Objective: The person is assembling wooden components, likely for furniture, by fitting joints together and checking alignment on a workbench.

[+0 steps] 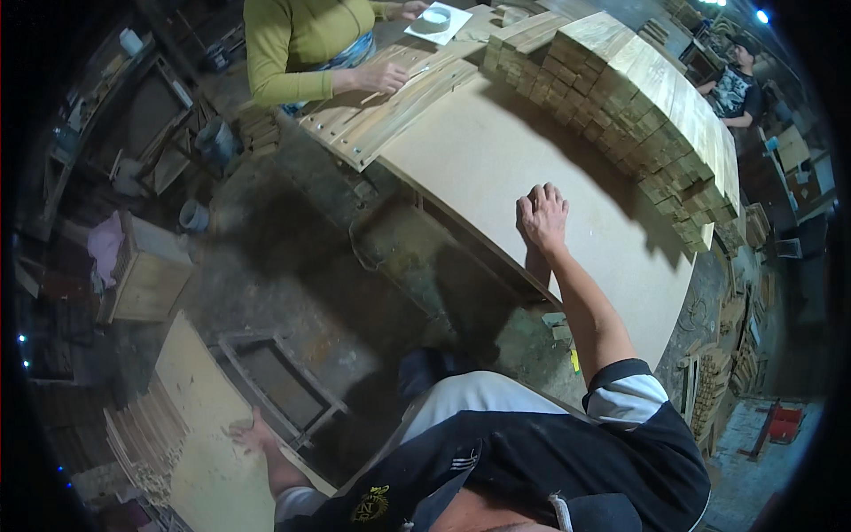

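My right hand (543,217) rests on a pale, smooth tabletop (461,177), its fingers slightly bent and a little apart, with nothing visible in them. Beyond it, toward the far right, rises a large stack of wooden bars (612,115), their cut ends facing my side. Low on the left, my left hand (253,434) lies with spread fingers on a pale board (213,461), near its right edge. Thin wooden strips (146,434) and wood chips lie on that board's left side, apart from my hand.
Across the tabletop, a person in a yellow-green sleeve (284,84) handles wooden slats (390,111) near a roll of tape (433,20). Another person (736,89) sits at the far right. A wooden box (151,266), a dark frame (284,381) and buckets (193,215) stand on the floor.
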The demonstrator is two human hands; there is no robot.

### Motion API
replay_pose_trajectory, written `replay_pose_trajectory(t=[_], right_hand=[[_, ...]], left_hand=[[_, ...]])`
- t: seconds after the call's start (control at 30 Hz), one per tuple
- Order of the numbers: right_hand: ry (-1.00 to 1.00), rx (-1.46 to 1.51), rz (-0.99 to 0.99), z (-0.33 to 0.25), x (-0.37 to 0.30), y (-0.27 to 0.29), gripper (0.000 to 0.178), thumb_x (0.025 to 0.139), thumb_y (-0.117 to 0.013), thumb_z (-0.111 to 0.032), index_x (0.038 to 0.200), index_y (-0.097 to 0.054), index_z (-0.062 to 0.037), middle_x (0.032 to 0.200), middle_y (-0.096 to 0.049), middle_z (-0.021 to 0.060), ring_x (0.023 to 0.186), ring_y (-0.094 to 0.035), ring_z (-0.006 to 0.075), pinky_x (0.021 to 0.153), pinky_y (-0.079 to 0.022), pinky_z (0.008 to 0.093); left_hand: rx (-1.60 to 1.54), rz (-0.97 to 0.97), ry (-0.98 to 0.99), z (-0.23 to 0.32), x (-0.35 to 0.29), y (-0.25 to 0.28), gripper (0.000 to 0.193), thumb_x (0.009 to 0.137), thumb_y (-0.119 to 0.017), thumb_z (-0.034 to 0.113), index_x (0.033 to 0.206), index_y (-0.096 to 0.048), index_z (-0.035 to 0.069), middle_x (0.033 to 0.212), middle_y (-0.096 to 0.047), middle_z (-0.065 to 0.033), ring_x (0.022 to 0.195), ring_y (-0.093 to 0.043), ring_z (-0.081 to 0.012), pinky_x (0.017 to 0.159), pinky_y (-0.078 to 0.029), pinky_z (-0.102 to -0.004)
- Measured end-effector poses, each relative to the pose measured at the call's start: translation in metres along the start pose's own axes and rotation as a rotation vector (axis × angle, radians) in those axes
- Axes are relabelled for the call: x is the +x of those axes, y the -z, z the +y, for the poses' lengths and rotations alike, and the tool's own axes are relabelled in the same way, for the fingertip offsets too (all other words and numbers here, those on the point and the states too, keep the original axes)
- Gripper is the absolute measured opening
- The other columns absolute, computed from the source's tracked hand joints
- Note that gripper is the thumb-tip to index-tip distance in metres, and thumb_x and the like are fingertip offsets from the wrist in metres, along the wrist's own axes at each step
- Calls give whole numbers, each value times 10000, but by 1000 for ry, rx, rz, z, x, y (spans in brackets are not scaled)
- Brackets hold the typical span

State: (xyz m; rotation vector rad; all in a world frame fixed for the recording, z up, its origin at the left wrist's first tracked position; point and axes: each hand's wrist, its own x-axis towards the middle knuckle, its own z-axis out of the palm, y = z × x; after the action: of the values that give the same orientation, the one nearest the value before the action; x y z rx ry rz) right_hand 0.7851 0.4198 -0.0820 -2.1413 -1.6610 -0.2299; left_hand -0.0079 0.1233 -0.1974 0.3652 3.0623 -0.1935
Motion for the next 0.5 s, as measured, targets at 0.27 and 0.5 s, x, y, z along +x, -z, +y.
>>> replay_pose_trajectory(t=[0.27, 0.5], right_hand=[[-27, -13, -96, -1, 6, -9, 476, 942, -520, -399, 1242, -569, -33, 1404, -473, 228, 1362, -393, 394, 1105, -282, 598], [-25, -12, -85, -1, 5, -9, 462, 931, -526, -391, 1219, -575, -33, 1381, -487, 224, 1344, -407, 390, 1089, -296, 589]], left_hand=[[17, 27, 37, -1, -22, 20, 1210, 711, -558, 859, 1589, -183, 116, 1661, -141, -130, 1526, -146, -313, 1147, -177, -675], [18, 13, 38, 1, -23, 25, 1192, 727, -547, 854, 1592, -177, 121, 1664, -127, -124, 1530, -131, -307, 1150, -168, -673]])
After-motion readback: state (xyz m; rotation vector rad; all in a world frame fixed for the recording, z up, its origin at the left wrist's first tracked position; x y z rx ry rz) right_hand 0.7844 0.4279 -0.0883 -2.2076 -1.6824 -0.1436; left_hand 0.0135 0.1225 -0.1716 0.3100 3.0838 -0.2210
